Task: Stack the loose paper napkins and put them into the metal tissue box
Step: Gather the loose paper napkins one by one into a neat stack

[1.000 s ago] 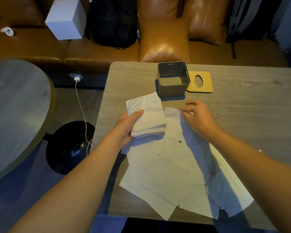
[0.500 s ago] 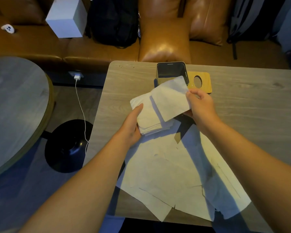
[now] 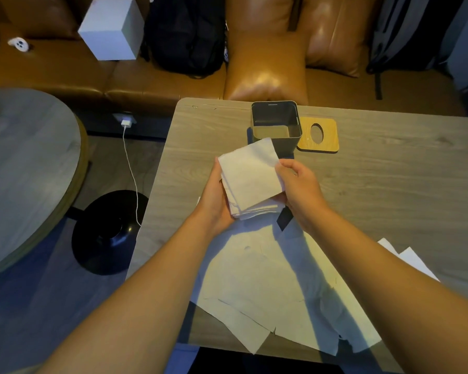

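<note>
Stack (image 3: 250, 182) gripped between left hand (image 3: 214, 201) and right hand (image 3: 297, 190), fingers clasping its edges, above loose napkins (image 3: 268, 287) on worktop (image 3: 389, 184), near open box (image 3: 276, 125).

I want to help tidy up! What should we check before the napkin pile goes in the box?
1. Both hands, left and right, grip the white paper napkin stack: ok.
2. Stack edges squared: not ok, lower layers fan out.
3. Square metal tissue box open: ok, oval-holed wooden lid lies beside it.
4. Box empty: ok.
5. All napkins gathered: not ok, loose white napkins remain on the wooden table.
</note>
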